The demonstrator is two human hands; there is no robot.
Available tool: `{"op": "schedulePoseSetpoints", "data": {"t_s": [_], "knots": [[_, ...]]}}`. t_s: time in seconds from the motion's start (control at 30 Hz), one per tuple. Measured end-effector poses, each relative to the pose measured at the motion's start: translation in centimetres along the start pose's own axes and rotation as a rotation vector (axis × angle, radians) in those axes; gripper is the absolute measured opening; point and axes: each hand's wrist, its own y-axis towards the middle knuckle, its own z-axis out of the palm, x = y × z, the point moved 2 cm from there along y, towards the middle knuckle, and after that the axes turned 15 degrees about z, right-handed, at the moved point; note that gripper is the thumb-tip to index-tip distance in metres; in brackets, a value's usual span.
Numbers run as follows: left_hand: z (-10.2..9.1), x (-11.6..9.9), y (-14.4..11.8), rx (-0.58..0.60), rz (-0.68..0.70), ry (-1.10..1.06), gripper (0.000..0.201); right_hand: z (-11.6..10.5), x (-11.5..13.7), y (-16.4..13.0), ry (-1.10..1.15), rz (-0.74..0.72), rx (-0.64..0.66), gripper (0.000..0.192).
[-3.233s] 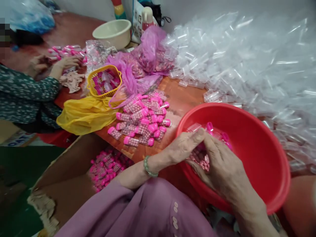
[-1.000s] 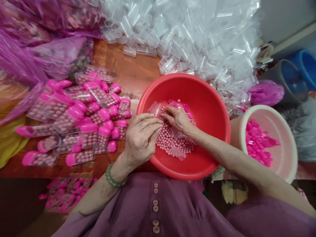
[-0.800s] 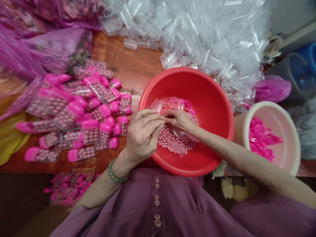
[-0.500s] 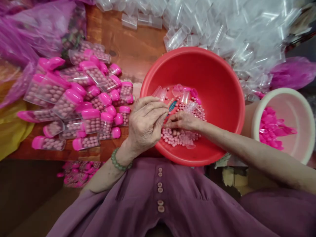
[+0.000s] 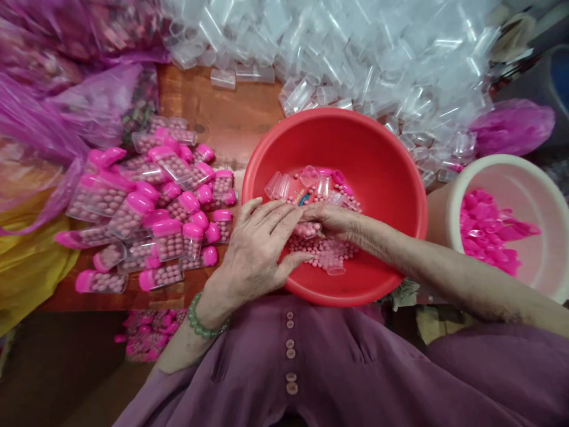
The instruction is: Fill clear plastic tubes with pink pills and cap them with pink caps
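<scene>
A beaded tube (image 5: 307,230) lay below the left hand's (image 5: 262,243) outstretched fingers, against the right hand (image 5: 335,219), which was curled round it; whether the left gripped too could not be told; its long axis ran roughly sideways, its ends hidden; beneath, the basin (image 5: 386,178) held loose beads (image 5: 317,255), clear tubes (image 5: 276,185) and pink caps (image 5: 338,177); the bucket (image 5: 549,228) held more caps.

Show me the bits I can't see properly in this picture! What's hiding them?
All in the head view:
Right grip: fingertips hidden by the left grip.
Pink beads by the grips: partly covered, so I can't tell if they're inside a tube.
Blue thing: too small and blurry to identify.
Heap of clear tubes: cut off by the top edge.
White bucket: cut off by the right edge.
</scene>
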Motion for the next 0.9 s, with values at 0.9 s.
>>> {"op": "schedulePoseSetpoints", "data": {"t_s": [0.9], "knots": [[0.7, -2.2, 1.0, -0.409, -0.28, -0.773, 0.016, -4.1, -0.6, -10.9, -0.199, -0.525, -0.596, 0.037]]}}
